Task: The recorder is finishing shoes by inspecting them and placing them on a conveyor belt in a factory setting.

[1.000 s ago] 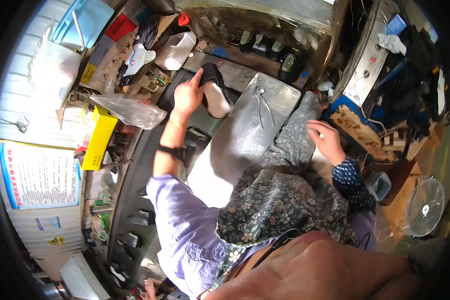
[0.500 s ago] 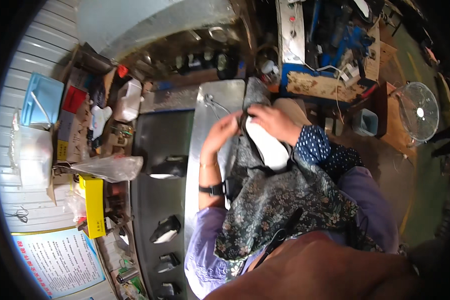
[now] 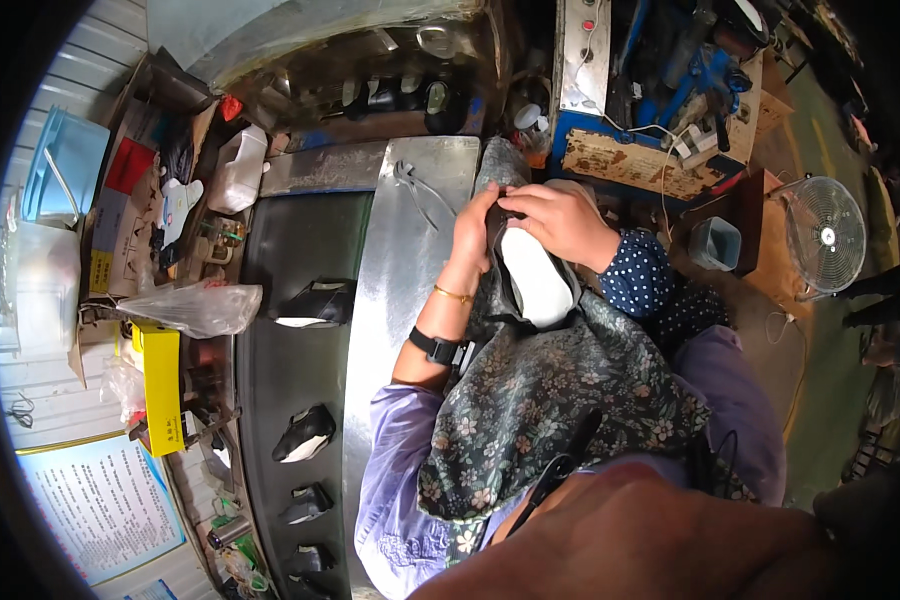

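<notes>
A black shoe with a white underside (image 3: 538, 278) lies bottom up across my lap, on the flowered apron (image 3: 590, 410). My left hand (image 3: 477, 228) closes on the left side of its far end, fingertips pressed to the dark upper. From the right, my right hand (image 3: 568, 225) bends over that same end, its fingers meeting those of my left. The thumbs and the grip beneath are partly hidden. On the metal bench (image 3: 390, 270) to my left, a thin grey looped thing (image 3: 410, 182) lies beyond my hands; its kind is unclear.
Left of the bench runs a dark conveyor belt (image 3: 305, 235) carrying several black-and-white shoes (image 3: 315, 303). A yellow box (image 3: 160, 390) and a plastic bag (image 3: 205, 307) sit beyond it. A blue machine (image 3: 685, 90) stands far right, near a bin (image 3: 715, 244) and a fan (image 3: 827, 237).
My left hand has moved in against the shoe's far end, and my hands are closer together. The white underside shows wider. The whole view has shifted slightly.
</notes>
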A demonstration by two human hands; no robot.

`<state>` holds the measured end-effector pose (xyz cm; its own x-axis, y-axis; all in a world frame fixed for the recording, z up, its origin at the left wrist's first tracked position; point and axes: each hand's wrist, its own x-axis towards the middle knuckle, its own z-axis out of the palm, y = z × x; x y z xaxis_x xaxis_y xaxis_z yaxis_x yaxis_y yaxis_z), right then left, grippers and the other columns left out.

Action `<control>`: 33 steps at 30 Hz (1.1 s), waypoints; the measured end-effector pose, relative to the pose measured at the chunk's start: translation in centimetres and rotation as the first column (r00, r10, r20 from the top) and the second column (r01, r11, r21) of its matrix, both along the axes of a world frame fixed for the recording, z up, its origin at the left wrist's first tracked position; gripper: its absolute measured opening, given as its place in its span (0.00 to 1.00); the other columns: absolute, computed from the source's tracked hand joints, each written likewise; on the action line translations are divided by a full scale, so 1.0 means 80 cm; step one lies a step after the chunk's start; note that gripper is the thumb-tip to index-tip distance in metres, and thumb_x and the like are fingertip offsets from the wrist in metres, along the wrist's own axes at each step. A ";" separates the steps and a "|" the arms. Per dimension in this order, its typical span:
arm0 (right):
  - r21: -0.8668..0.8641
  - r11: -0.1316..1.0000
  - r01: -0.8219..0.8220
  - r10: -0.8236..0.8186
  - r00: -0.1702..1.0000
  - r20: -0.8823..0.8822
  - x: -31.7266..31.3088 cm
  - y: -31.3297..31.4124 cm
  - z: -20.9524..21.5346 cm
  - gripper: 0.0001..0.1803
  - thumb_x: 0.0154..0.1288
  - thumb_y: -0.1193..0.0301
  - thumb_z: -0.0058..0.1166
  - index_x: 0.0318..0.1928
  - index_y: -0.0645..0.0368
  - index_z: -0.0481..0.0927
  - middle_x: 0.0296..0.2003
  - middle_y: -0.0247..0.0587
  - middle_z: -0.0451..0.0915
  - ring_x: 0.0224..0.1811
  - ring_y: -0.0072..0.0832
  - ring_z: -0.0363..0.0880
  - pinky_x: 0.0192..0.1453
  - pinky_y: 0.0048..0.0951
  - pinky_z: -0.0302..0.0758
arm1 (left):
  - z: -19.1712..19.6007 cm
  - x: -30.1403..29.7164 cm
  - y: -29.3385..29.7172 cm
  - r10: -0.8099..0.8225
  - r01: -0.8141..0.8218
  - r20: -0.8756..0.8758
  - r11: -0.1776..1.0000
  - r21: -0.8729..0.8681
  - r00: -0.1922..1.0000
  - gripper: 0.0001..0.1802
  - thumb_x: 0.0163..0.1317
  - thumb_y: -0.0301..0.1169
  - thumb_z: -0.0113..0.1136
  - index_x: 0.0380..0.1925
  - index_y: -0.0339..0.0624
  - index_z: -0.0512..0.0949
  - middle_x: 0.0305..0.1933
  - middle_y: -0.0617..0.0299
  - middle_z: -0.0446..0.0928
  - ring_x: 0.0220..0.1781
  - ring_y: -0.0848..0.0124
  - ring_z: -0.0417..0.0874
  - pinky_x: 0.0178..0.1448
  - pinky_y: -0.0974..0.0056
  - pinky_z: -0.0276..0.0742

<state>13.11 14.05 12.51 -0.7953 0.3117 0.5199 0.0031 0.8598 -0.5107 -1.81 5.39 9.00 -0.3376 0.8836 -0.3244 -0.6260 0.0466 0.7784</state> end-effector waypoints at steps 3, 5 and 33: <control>-0.187 0.981 -0.059 0.055 0.998 -0.029 -0.002 -0.012 0.011 0.14 0.62 0.68 0.61 0.44 0.64 0.83 0.41 0.48 0.83 0.42 0.43 0.83 0.45 0.35 0.80 | 0.000 -0.001 -0.013 0.036 -0.036 -0.028 0.999 -0.026 0.999 0.17 0.71 0.39 0.49 0.42 0.35 0.79 0.41 0.55 0.81 0.41 0.70 0.82 0.46 0.67 0.78; -0.220 0.971 -0.094 0.105 0.994 0.039 -0.002 -0.007 0.016 0.16 0.59 0.69 0.63 0.47 0.63 0.83 0.43 0.47 0.83 0.43 0.40 0.83 0.47 0.32 0.79 | 0.000 0.002 -0.017 0.052 -0.052 0.005 0.998 -0.043 0.999 0.17 0.72 0.37 0.49 0.42 0.34 0.79 0.41 0.55 0.81 0.41 0.70 0.82 0.45 0.67 0.78; -0.248 0.960 0.129 0.019 0.853 0.521 0.009 -0.007 -0.155 0.20 0.73 0.67 0.37 0.55 0.71 0.73 0.39 0.62 0.81 0.40 0.55 0.81 0.45 0.45 0.78 | -0.071 -0.014 -0.029 -0.021 -0.022 -0.464 0.996 -0.086 0.886 0.19 0.64 0.28 0.62 0.55 0.40 0.73 0.47 0.64 0.77 0.47 0.74 0.75 0.53 0.70 0.71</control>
<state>13.83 13.48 0.10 -0.9009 0.4288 -0.0665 0.3717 0.6833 -0.6285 -2.93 3.10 3.29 -0.4686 0.8591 -0.2059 -0.1947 0.1269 0.9726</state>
